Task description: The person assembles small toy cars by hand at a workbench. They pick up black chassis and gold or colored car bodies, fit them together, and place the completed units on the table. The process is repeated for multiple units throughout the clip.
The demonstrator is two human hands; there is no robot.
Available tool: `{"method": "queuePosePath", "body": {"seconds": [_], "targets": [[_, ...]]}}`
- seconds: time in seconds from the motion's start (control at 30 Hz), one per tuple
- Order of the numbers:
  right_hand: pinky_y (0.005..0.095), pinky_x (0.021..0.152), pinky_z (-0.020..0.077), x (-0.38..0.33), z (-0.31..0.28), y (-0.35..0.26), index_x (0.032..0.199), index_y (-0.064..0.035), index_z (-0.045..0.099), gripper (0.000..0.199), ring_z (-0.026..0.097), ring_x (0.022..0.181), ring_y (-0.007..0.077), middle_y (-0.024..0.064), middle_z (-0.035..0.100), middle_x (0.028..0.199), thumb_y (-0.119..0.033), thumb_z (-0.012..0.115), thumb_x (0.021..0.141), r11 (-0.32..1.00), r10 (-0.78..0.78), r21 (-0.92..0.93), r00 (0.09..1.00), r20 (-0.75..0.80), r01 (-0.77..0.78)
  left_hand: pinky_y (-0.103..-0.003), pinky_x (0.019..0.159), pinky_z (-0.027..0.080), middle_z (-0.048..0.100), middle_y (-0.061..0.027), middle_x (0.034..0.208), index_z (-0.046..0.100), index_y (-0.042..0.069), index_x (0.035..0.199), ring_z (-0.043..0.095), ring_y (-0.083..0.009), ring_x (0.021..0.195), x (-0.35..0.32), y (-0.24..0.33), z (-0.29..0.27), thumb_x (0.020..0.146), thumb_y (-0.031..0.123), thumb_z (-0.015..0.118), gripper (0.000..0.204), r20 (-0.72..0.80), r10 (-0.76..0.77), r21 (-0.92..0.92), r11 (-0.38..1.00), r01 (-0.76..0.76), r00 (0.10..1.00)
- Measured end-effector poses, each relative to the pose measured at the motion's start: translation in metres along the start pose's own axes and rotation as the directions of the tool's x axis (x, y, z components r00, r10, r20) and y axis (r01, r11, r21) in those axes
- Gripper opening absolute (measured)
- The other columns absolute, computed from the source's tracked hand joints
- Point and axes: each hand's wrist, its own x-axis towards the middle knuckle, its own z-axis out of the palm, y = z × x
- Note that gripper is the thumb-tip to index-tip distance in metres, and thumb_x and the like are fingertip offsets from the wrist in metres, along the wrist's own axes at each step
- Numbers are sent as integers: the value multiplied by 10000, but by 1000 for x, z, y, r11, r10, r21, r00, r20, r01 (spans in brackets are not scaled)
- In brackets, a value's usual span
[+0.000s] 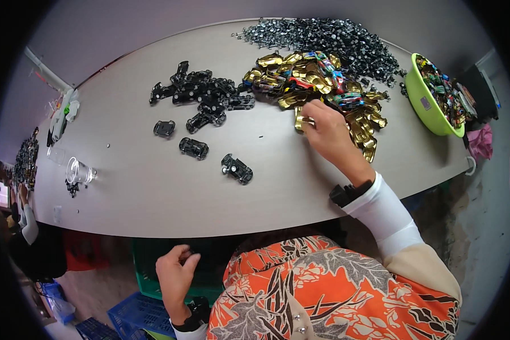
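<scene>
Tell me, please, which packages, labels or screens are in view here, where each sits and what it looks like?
Label: on the outer wall of the green bowl at the table's far right; small, pale, roughly square sticker.
Screen: at the far left edge beyond the table end; small bright patch, too blurred to make out.
No packages can be made out.

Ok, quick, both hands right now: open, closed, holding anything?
Left hand: below the table edge, fingers curled on something small and dark; cannot tell what.
Right hand: fingers pinching a gold toy car shell at the shell pile.
</scene>
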Motion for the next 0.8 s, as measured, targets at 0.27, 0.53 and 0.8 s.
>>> {"method": "queuePosePath", "body": {"seconds": [0.27, 0.53, 0.8], "targets": [[307, 557, 449, -19, -2, -14, 892, -22, 584, 169, 588, 647, 190, 69, 619, 749, -7, 619, 727, 855, 122, 454, 949, 292, -250, -343, 827, 467, 623, -132, 1015, 623, 19, 1000, 588, -310, 961, 80, 101, 21, 735, 4, 628, 266, -136, 638, 38, 768, -640, 758], [180, 451, 374, -53, -13, -12, 851, -32, 605, 135, 511, 552, 43, 22, 608, 755, 3, 640, 725, 409, 391, 634, 754, 529, -657, -378, 843, 447, 592, -126, 1032, 580, 48, 1094, 547, -312, 971, 135, 111, 48, 653, -40, 665, 457, 173, 711, 267, 632, -727, 682], [261, 539, 404, -56, -15, -28, 833, 9, 573, 144, 500, 614, 136, 59, 542, 793, 3, 611, 694, 873, 227, 405, 962, 153, -271, -296, 709, 486, 604, -108, 944, 578, 15, 1105, 599, -238, 850, 128, 101, 47, 645, -69, 672, 477, -111, 571, -45, 815, -578, 813]]}}
